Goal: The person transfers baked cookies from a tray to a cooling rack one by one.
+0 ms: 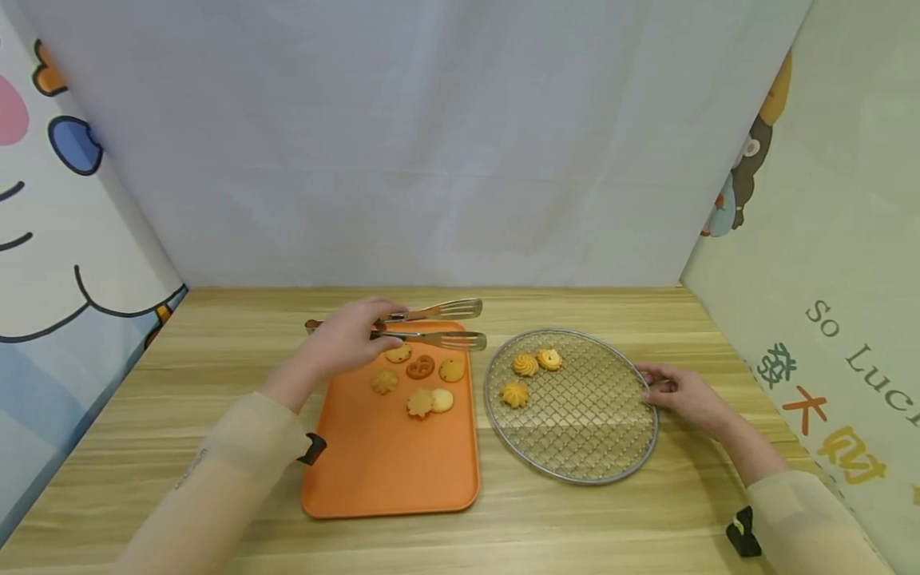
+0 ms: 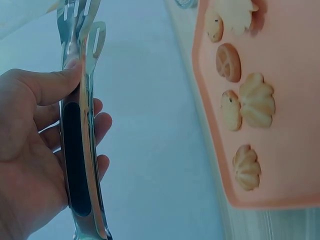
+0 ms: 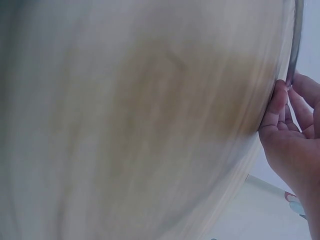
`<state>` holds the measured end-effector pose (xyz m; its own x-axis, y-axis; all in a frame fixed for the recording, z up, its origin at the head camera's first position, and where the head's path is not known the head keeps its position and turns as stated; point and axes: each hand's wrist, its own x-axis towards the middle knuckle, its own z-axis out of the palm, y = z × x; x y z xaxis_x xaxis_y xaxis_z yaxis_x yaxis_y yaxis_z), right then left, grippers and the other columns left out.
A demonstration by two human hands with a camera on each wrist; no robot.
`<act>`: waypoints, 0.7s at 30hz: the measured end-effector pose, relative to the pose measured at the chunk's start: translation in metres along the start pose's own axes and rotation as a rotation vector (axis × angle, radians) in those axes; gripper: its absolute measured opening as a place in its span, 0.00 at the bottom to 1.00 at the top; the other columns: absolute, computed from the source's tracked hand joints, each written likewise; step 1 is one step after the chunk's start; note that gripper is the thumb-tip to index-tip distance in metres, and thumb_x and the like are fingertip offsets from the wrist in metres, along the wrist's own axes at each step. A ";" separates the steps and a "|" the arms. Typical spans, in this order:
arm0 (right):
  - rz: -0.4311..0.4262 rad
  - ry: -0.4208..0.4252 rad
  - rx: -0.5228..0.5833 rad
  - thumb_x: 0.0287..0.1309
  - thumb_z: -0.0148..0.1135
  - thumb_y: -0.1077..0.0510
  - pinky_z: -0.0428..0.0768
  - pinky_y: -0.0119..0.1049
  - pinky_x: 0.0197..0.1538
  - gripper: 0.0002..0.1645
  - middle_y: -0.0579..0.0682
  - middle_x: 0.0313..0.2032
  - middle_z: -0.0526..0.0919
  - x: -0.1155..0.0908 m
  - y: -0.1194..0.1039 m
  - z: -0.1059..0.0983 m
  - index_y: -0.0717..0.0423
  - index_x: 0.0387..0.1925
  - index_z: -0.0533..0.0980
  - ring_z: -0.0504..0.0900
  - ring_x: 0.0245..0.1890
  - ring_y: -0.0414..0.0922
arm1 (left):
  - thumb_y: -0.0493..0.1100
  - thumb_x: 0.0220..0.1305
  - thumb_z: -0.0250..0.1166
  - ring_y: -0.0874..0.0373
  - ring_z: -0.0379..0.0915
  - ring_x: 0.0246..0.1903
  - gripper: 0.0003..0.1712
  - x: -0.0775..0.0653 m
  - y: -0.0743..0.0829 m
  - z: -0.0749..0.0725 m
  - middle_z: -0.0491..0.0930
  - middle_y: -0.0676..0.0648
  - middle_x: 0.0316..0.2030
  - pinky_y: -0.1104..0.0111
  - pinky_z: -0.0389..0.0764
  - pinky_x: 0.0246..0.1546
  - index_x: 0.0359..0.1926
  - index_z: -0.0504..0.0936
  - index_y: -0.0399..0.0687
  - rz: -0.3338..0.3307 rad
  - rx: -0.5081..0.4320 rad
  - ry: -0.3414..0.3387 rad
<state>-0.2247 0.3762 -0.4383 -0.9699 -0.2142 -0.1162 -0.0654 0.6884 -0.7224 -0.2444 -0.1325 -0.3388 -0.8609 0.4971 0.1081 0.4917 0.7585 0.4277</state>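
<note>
My left hand [image 1: 348, 339] grips a pair of metal tongs [image 1: 460, 342] with slotted ends, held over the far end of an orange tray [image 1: 388, 471]. In the left wrist view, thumb and fingers wrap the dark-sided handle of the tongs [image 2: 77, 155], and nothing shows between the slotted ends. Several cookies lie on the tray, among them a pretzel-shaped one [image 1: 420, 367] and a flower-shaped one [image 1: 420, 403]. At the right, my right hand [image 1: 686, 399] pinches the rim of a round wire rack [image 1: 582, 423]. Three cookies sit on its left part, including a swirled one [image 1: 525, 365].
Tray and rack stand side by side on a wood-grain table [image 1: 546, 527], a narrow gap between them. A pale cloth wall [image 1: 431, 160] closes off the back. Printed panels rise at the left [image 1: 72, 239] and right [image 1: 826, 279].
</note>
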 end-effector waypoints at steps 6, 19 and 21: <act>0.005 -0.001 -0.002 0.59 0.63 0.58 0.76 0.26 0.41 0.35 0.65 0.50 0.76 0.000 0.000 0.000 0.68 0.64 0.64 0.77 0.41 0.42 | 0.43 0.64 0.63 0.50 0.75 0.47 0.27 -0.013 -0.011 -0.011 0.72 0.43 0.59 0.55 0.77 0.46 0.64 0.71 0.48 -0.022 -0.035 0.045; -0.008 -0.005 0.020 0.59 0.63 0.59 0.76 0.26 0.39 0.35 0.65 0.49 0.75 0.000 -0.001 0.001 0.69 0.64 0.63 0.76 0.40 0.41 | 0.42 0.63 0.64 0.51 0.73 0.41 0.26 -0.040 -0.034 -0.019 0.75 0.41 0.52 0.55 0.75 0.42 0.61 0.72 0.44 -0.039 0.020 0.094; -0.007 -0.003 0.016 0.59 0.63 0.59 0.75 0.26 0.39 0.35 0.65 0.49 0.76 0.001 0.000 0.001 0.69 0.64 0.63 0.76 0.40 0.41 | 0.41 0.62 0.64 0.51 0.72 0.41 0.26 -0.044 -0.035 -0.019 0.76 0.41 0.51 0.55 0.75 0.42 0.61 0.72 0.43 -0.044 0.023 0.096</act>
<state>-0.2250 0.3752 -0.4387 -0.9687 -0.2211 -0.1128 -0.0686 0.6754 -0.7343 -0.2260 -0.1895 -0.3414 -0.8899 0.4212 0.1752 0.4548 0.7889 0.4133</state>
